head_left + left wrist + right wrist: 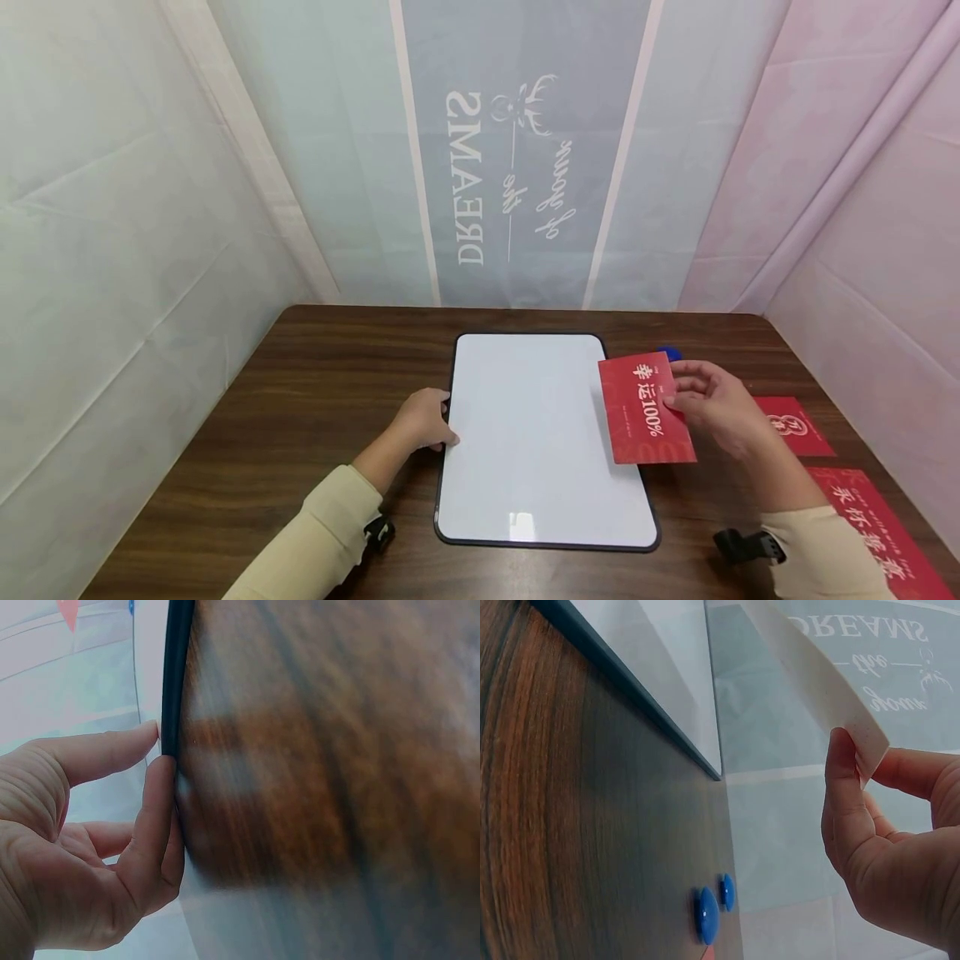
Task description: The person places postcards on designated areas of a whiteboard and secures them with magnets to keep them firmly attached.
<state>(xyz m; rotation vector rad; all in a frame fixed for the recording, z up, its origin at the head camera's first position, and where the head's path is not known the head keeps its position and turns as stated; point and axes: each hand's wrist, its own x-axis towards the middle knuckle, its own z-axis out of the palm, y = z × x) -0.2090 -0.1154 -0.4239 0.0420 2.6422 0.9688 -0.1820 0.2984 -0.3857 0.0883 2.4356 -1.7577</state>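
Note:
A whiteboard (pixel 540 433) with a thin black frame lies in the middle of the table. My left hand (pixel 423 421) pinches its left edge, thumb on top; in the left wrist view the fingertips (pixel 159 769) meet the dark rim. Between thumb and fingers my right hand (pixel 712 404) holds a red card (pixel 626 417) by its right edge. White Chinese characters and "100%" are printed on it. The card hangs over the whiteboard's right side, tilted, and its pale back (pixel 817 675) shows in the right wrist view.
Two blue round pieces (pixel 707 915) sit on the wooden table (pixel 337 367) right of the whiteboard. Further right lie a red card with a round emblem (pixel 795 425) and a larger red sheet (pixel 873 525) with white characters. Fabric curtains (pixel 525 150) enclose the table's back and sides.

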